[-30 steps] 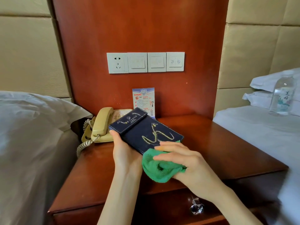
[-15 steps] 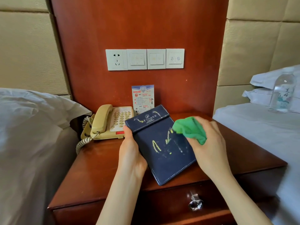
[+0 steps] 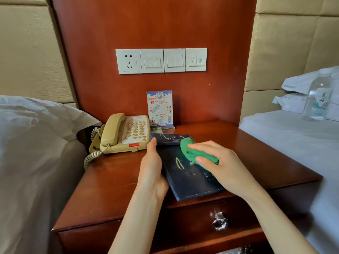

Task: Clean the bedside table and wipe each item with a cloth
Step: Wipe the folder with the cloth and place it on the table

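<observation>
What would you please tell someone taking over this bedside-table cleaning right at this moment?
Left hand steadies the dark blue folder by its left edge, fingers fairly straight. Right hand grips the green cloth pressed on the folder's cover. The folder lies flat on the bedside table, mid-wipe. Still left, as far as I can tell: the telephone, the notice card and the tabletop.

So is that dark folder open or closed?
Closed: the folder lies flat on the table, cover up, under the cloth.
</observation>
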